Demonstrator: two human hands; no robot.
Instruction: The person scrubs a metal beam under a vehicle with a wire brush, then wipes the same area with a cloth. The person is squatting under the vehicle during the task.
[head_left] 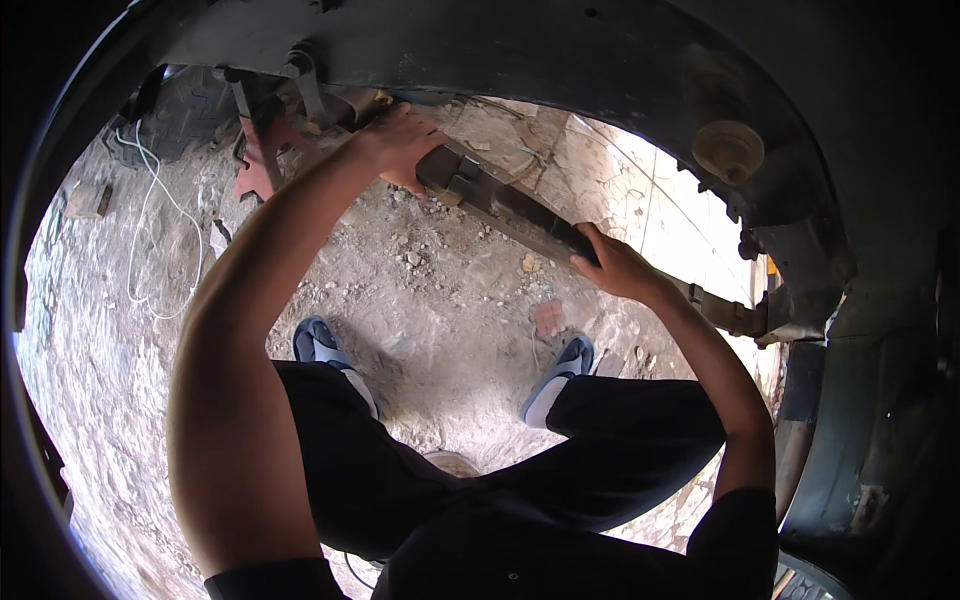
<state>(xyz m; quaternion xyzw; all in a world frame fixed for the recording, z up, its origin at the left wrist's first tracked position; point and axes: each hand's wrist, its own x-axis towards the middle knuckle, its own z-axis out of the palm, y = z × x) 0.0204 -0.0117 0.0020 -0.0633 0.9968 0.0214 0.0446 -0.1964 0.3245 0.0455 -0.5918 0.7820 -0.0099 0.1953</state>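
Observation:
A long dark leaf spring [520,212] with metal clamps runs slantwise beneath a vehicle's dark underside, from upper left down to the right. My left hand [405,145] grips its upper-left part, fingers over the top and thumb toward the near side. Farther down to the right, my right hand [618,268] is closed around the same spring with its thumb on top. Much of the fingers' undersides is hidden by the spring. At its right end the spring meets a dark bracket [775,315] on the frame.
A red metal stand [262,160] is at upper left beside a dark tyre [190,125]. A white cord [152,190] lies on the dirt floor. The wheel arch [560,45] curves overhead, with a round rubber-like stop [728,152] below it. A reddish brick piece [547,318] lies near my right foot.

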